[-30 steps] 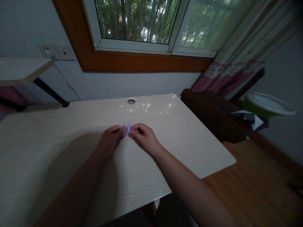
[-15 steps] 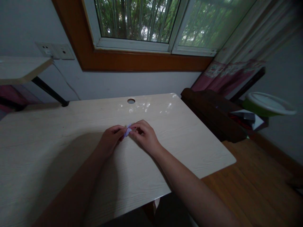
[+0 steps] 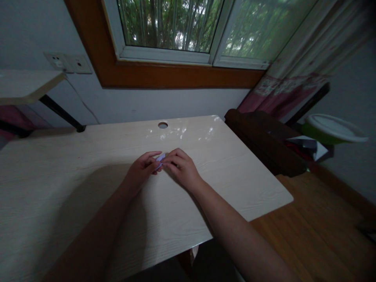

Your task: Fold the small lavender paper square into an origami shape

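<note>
A small piece of folded pale purple paper (image 3: 160, 158) lies low over the light wooden desk (image 3: 88, 164), near its middle. My left hand (image 3: 142, 169) pinches its left side and my right hand (image 3: 182, 168) pinches its right side, fingertips meeting over it. Most of the paper is hidden under my fingers. Both forearms reach in from the bottom of the view.
The desk has a round cable hole (image 3: 162, 125) near its far edge, under a window (image 3: 176, 27). A dark wooden chair (image 3: 264, 141) stands to the right, with a green and white lidded bowl (image 3: 333, 131) beyond it. A raised shelf (image 3: 26, 84) sits at the left.
The paper stood up between my fingertips a second ago; now it is pressed lower and mostly covered. Both hands have shifted slightly away from me.
</note>
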The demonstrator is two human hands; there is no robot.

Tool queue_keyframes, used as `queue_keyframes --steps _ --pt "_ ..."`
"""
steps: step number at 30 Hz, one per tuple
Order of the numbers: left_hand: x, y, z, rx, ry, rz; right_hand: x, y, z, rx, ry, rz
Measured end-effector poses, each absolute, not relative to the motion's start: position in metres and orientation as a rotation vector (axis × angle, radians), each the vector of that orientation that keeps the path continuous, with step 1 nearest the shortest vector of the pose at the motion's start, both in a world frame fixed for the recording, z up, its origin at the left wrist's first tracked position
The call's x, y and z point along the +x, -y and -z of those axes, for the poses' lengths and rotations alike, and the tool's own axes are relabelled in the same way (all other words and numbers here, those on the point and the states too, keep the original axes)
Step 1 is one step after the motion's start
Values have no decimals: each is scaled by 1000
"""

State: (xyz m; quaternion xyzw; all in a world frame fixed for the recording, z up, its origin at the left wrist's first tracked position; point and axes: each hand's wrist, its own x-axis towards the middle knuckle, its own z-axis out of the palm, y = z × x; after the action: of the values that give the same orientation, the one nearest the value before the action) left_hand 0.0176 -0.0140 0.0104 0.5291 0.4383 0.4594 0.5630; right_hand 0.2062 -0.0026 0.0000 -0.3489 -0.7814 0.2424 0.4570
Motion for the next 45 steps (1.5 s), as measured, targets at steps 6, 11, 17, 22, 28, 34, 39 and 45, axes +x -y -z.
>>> queue_keyframes --steps 6,11,17,22,28,34,39,45 --pt "16 14 -5 1213 -929 -1110 212 3 0 -827 2034 -533" --pt "16 16 -6 1214 -867 -1084 212 2 -2 -794 2017 -622" --pt "14 13 -3 1229 -820 -1058 210 2 -3 -782 1939 -739" --pt "13 12 1 1251 -813 -1025 209 2 -4 -835 1899 -821" --pt "14 12 1 1247 -815 -1044 209 -1 -2 -800 1894 -829" --pt "15 14 -2 1232 -819 -1079 209 0 -1 -785 1888 -798" --pt "17 15 -2 1272 -837 -1142 210 1 -3 -799 1888 -659" --pt "14 14 6 1492 -981 -1185 210 4 -4 -796 1895 -542"
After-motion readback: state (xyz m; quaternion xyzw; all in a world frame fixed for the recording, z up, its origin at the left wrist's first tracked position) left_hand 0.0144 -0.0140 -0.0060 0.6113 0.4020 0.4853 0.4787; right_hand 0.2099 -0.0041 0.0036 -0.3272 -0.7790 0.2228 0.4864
